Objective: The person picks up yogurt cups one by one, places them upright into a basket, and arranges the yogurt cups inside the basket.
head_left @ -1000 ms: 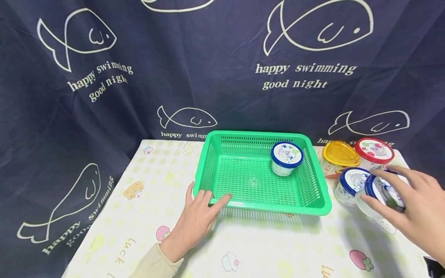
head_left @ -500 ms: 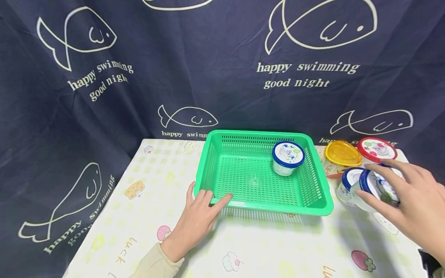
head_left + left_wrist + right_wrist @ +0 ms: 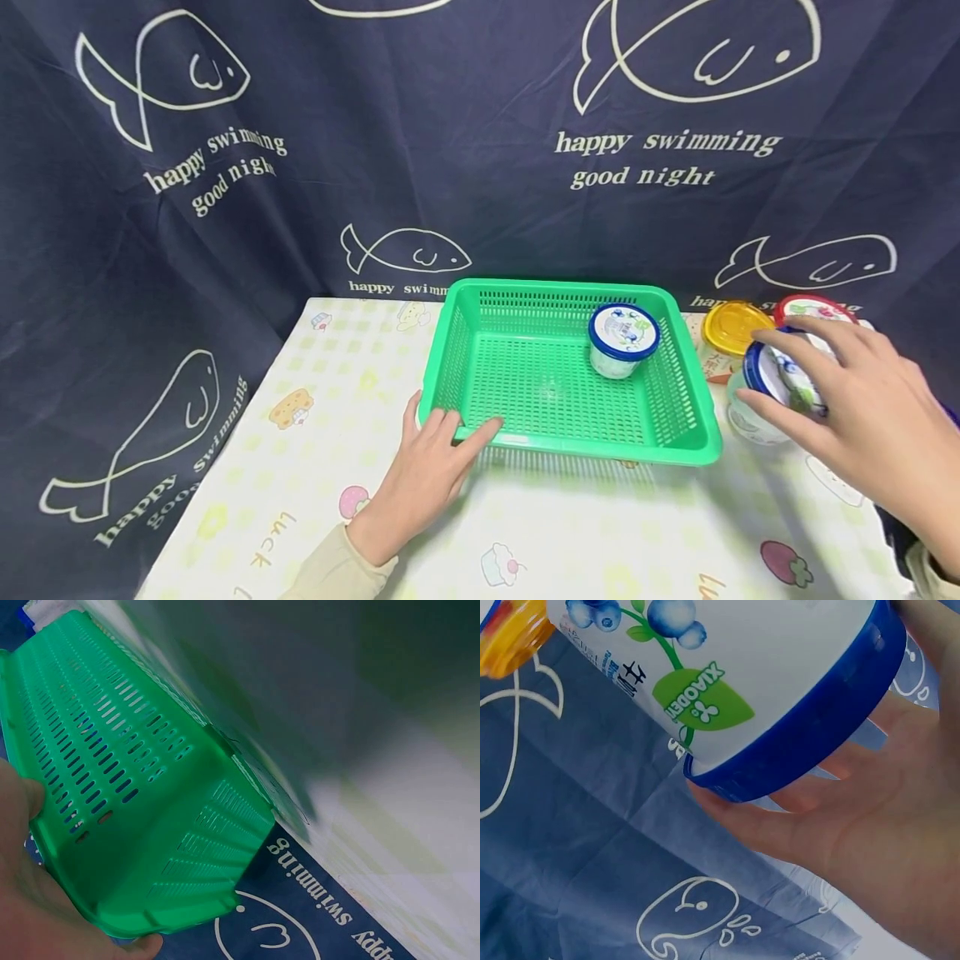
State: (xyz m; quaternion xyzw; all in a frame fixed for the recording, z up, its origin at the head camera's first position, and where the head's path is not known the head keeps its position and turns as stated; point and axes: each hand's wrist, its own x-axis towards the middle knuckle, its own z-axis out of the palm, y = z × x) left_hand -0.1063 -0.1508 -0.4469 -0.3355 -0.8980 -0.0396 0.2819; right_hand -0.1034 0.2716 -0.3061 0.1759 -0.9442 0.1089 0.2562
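Note:
A green slotted basket [image 3: 675, 417] stands mid-table, and one blue-lidded tub [image 3: 622, 337] sits upright in its far right corner. My left hand [image 3: 450, 425] grips the basket's near left corner, thumb on the side wall and fingers over the front rim; the left wrist view shows that corner of the basket [image 3: 150, 810] against my palm. My right hand [image 3: 753, 368] holds a second blue-lidded tub [image 3: 787, 379], tilted and off the table just right of the basket. Up close, the blueberry-printed lid of this tub [image 3: 727, 682] has my fingers curled under its rim.
A yellow-lidded tub [image 3: 731, 327] and a red-lidded tub [image 3: 813, 307] stand at the table's far right. A clear tub body [image 3: 746, 421] shows below the held one. The patterned tablecloth [image 3: 570, 533] lies in front, and a dark fish-print curtain [image 3: 480, 167] hangs behind.
My right hand has carried the blue-lidded tub up and to the left, nearer the basket, now covering the other tub beside it. The left hand and basket have stayed put.

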